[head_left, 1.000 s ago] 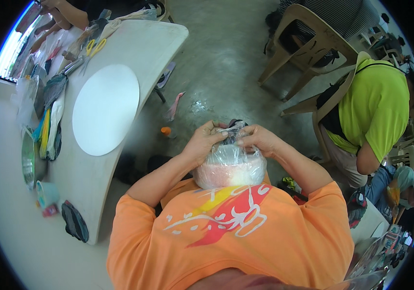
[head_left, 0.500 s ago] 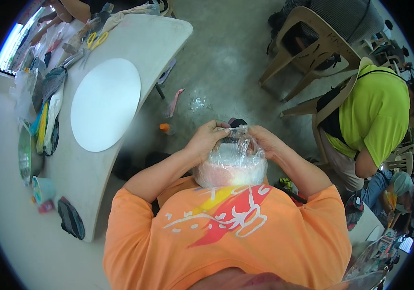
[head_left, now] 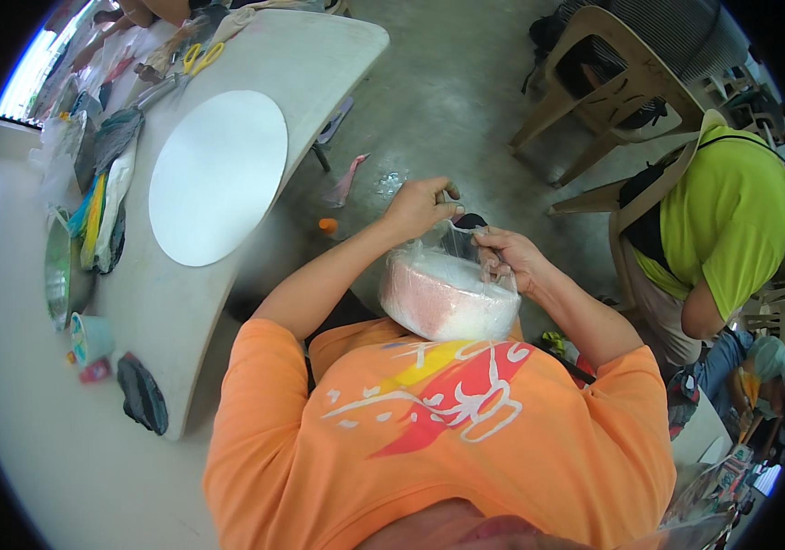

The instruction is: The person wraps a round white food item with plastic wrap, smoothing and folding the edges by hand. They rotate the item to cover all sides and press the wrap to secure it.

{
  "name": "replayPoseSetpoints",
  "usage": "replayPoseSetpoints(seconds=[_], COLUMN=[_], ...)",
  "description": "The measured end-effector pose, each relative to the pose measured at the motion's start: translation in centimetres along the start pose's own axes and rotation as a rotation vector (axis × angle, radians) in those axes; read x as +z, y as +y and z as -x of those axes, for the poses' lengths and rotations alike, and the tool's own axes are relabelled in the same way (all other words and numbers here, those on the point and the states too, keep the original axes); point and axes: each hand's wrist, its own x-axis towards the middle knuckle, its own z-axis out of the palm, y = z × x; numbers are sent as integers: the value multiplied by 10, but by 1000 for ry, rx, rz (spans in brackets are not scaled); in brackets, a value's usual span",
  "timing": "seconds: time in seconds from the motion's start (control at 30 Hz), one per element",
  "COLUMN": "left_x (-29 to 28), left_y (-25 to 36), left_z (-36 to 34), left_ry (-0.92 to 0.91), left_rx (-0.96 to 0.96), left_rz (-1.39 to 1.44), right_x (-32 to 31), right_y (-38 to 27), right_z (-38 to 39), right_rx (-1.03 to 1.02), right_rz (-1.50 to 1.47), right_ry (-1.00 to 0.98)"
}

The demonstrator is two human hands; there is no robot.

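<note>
A round pinkish-white bundle in clear plastic wrap (head_left: 438, 293) rests against my body at lap height, its loose top bunched upward. My left hand (head_left: 418, 206) is raised just above this plastic, fingers bent together; what they hold, if anything, I cannot make out. My right hand (head_left: 510, 257) pinches the bunched plastic at the bundle's upper right. A dark rounded object (head_left: 468, 221) shows just behind the plastic.
A white table (head_left: 328, 46) at my left carries a white disc (head_left: 218, 179), yellow scissors (head_left: 202, 60), bags and containers. On the floor lie an orange-topped bottle (head_left: 328, 225) and a pink plastic piece (head_left: 351, 179). At right are chairs (head_left: 621, 92) and a person in green (head_left: 722, 211).
My left hand has moved up, away from the bundle. My right hand stays on the plastic, slightly further right. More of the bundle's pinkish side shows.
</note>
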Motion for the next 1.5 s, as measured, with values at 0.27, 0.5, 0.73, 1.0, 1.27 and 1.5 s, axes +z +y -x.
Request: replayPoseSetpoints(seconds=[0.27, 0.5, 0.73, 1.0, 1.27, 1.5], left_x=[-64, -44, -27, -1, -8, -50], left_y=[-6, -42, -2, 3, -3, -1], left_z=[60, 50, 12, -9, 8, 87], left_ry=[58, -489, -645, -736, -368, -194], left_rx=[-110, 83, -128, -255, -49, 106], left_rz=[114, 306, 519, 803, 360, -45], right_x=[2, 12, 15, 6, 5, 4], right_y=[0, 3, -1, 3, 4, 4], right_z=[-1, -4, 3, 2, 4, 2], right_rx=[-19, -25, -37, -73, -48, -87], right_rz=[65, 142, 180, 188, 156, 80], right_ry=[-38, -42, -57, -52, -5, -18])
